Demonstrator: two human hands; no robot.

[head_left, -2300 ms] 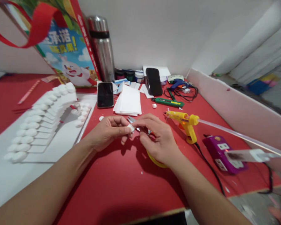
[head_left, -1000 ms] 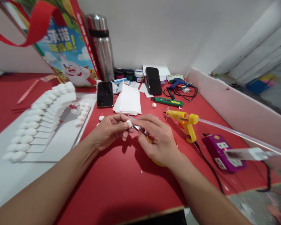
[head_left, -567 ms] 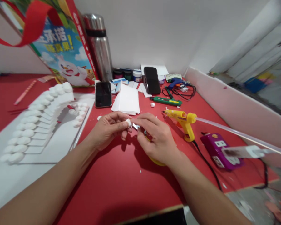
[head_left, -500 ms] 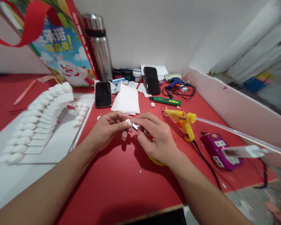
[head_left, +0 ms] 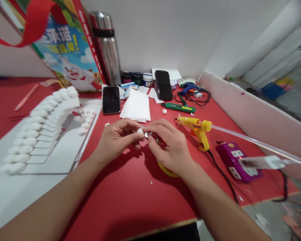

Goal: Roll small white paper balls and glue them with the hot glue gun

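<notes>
Above a red tabletop [head_left: 130,197], my left hand [head_left: 117,136] pinches a small white piece [head_left: 139,131] at the thumb's tip, just beside the narrowed fingers of my right hand [head_left: 169,142]; whether those hold anything, I cannot tell. Half a second ago the piece looked squarer; now it appears rounded.

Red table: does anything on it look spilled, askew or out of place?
One tiny white scrap lies loose on the tabletop, nearer the camera than the right hand; a white sliver lies near the front edge. Both look like stray offcuts. No spill shows.
</notes>
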